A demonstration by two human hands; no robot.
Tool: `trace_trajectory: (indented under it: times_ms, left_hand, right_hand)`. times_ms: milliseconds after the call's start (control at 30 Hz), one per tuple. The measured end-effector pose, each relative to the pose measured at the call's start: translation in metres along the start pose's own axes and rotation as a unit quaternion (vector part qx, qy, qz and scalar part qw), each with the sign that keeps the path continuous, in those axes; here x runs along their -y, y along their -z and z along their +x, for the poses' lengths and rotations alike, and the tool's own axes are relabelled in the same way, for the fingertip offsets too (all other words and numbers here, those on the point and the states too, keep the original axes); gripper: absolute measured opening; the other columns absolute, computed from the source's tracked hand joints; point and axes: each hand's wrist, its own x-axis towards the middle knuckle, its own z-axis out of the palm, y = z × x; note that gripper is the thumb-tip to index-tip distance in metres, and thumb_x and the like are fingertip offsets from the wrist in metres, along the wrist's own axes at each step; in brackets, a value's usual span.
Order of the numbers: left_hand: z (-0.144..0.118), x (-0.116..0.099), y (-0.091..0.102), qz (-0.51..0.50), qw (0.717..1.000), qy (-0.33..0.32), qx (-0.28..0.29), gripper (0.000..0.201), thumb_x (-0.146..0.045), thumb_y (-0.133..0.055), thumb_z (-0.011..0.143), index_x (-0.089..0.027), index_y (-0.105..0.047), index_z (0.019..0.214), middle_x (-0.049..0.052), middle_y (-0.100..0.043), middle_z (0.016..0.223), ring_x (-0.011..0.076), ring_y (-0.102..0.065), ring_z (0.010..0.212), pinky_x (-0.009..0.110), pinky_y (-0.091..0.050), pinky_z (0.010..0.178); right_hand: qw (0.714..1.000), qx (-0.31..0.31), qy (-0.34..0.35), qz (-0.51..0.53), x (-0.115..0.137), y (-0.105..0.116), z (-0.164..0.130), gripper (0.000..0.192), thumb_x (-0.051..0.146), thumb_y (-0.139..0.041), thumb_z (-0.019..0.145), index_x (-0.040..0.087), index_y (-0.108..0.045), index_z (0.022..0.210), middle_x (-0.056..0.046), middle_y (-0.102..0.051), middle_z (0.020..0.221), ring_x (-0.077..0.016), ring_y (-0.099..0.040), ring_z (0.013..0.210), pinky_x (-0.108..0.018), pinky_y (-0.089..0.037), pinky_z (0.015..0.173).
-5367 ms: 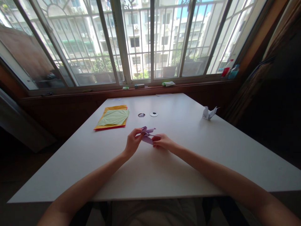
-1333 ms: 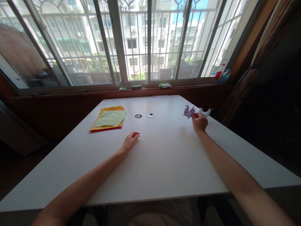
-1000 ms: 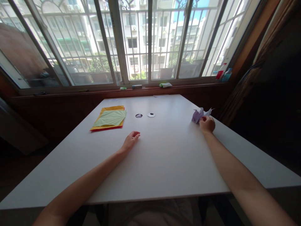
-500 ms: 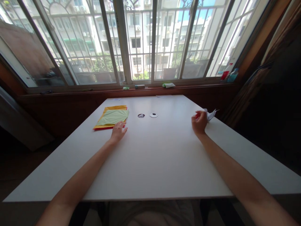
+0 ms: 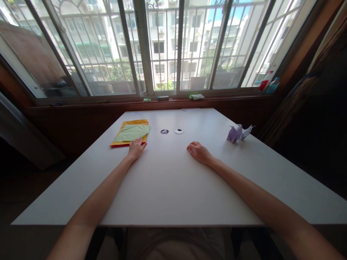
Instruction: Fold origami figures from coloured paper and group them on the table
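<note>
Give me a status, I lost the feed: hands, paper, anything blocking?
Left hand open, fingertips at the coloured paper stack. Right hand empty, flat on the table. Purple crane beside white crane, far right. Nothing blocking.

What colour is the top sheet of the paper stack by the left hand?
Pale green, on the paper stack at the left hand; head view shows it best.

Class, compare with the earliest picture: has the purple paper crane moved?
Yes. The purple paper crane left the table's middle, near the two round holes, and now stands far right beside the white paper crane, released by the right hand.
</note>
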Motion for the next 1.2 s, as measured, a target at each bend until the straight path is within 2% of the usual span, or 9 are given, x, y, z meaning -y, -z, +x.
trace_trajectory:
  times_ms: [133,233,400,567,733,867,967,1067,1200]
  left_hand:
    - [-0.011,-0.026,0.015,-0.016,0.994,-0.079,-0.078,0.039,-0.029,-0.039,0.082,-0.015,-0.047,0.117,0.013,-0.046,0.125,0.0273,-0.037,0.117,0.044,-0.016,0.101]
    - [-0.031,-0.063,0.028,-0.061,0.981,-0.175,-0.064,0.037,-0.025,-0.037,0.082,-0.015,-0.048,0.117,0.012,-0.048,0.121,0.0256,-0.037,0.116,0.041,-0.018,0.102]
    - [-0.083,-0.124,0.035,-0.168,0.918,-0.342,0.11,0.028,-0.024,-0.038,0.083,-0.02,-0.056,0.104,0.009,-0.057,0.107,0.0208,-0.05,0.103,0.033,-0.037,0.091]
    - [-0.115,-0.149,0.043,-0.233,0.844,-0.423,0.233,0.03,-0.024,-0.04,0.082,-0.023,-0.056,0.108,0.008,-0.059,0.105,0.0195,-0.056,0.095,0.028,-0.041,0.083]
    - [-0.108,-0.145,0.048,-0.276,0.869,-0.339,0.232,0.041,-0.027,-0.038,0.084,-0.025,-0.04,0.125,0.007,-0.059,0.109,0.017,-0.057,0.094,0.026,-0.042,0.081]
    - [-0.088,-0.127,0.027,-0.196,0.91,-0.34,0.133,0.032,-0.026,-0.038,0.084,-0.023,-0.051,0.113,0.007,-0.054,0.117,0.0187,-0.047,0.109,0.034,-0.036,0.094]
    - [-0.073,-0.106,0.008,-0.131,0.959,-0.247,0.056,0.038,-0.033,-0.044,0.081,-0.018,-0.046,0.117,0.011,-0.046,0.125,0.0218,-0.039,0.118,0.039,-0.03,0.1]
    - [-0.06,-0.086,-0.005,-0.097,0.985,-0.129,0.069,0.06,-0.041,-0.054,0.074,-0.011,-0.038,0.123,0.017,-0.042,0.127,0.0272,-0.036,0.12,0.043,-0.027,0.1]
    - [-0.051,-0.075,-0.009,-0.152,0.979,-0.077,0.115,0.076,-0.043,-0.062,0.065,-0.008,-0.033,0.126,0.02,-0.037,0.131,0.0303,-0.032,0.122,0.042,-0.024,0.101]
  right_hand:
    - [1.0,-0.008,-0.009,0.024,0.0,0.001,0.0,0.018,0.018,-0.044,0.08,0.019,-0.058,0.09,-0.007,-0.058,0.091,-0.0186,-0.052,0.088,-0.032,-0.043,0.078]
    - [0.999,-0.017,-0.024,0.039,0.0,0.001,-0.001,0.021,0.016,-0.044,0.078,0.019,-0.057,0.094,-0.007,-0.058,0.095,-0.018,-0.054,0.086,-0.032,-0.044,0.076]
    - [0.987,-0.121,-0.099,0.03,-0.006,0.002,-0.001,0.025,0.01,-0.04,0.076,0.017,-0.056,0.094,-0.008,-0.058,0.092,-0.0196,-0.055,0.083,-0.032,-0.045,0.074]
    - [0.968,-0.176,-0.164,0.064,-0.016,0.003,0.001,0.022,0.012,-0.04,0.076,0.015,-0.055,0.092,-0.009,-0.061,0.088,-0.0187,-0.057,0.078,-0.032,-0.045,0.073]
    - [0.978,-0.084,-0.176,0.071,-0.016,0.0,-0.001,0.026,0.029,-0.049,0.077,0.017,-0.053,0.1,-0.008,-0.064,0.089,-0.0204,-0.059,0.081,-0.034,-0.046,0.072]
    - [0.991,-0.022,-0.092,0.092,-0.016,0.0,-0.002,0.026,0.029,-0.053,0.075,0.018,-0.055,0.098,-0.008,-0.063,0.093,-0.0201,-0.057,0.089,-0.034,-0.044,0.078]
    - [0.987,0.017,-0.034,0.157,-0.015,0.002,-0.002,0.029,0.029,-0.058,0.071,0.02,-0.057,0.098,-0.007,-0.062,0.098,-0.0198,-0.055,0.093,-0.035,-0.042,0.084]
    - [0.96,0.051,-0.034,0.273,-0.011,0.002,0.0,0.04,0.029,-0.062,0.066,0.019,-0.054,0.104,-0.007,-0.062,0.097,-0.0185,-0.057,0.091,-0.036,-0.042,0.085]
    - [0.892,0.088,-0.082,0.436,-0.005,0.001,0.002,0.052,0.027,-0.065,0.062,0.019,-0.049,0.111,-0.007,-0.062,0.097,-0.0152,-0.059,0.076,-0.033,-0.049,0.07]
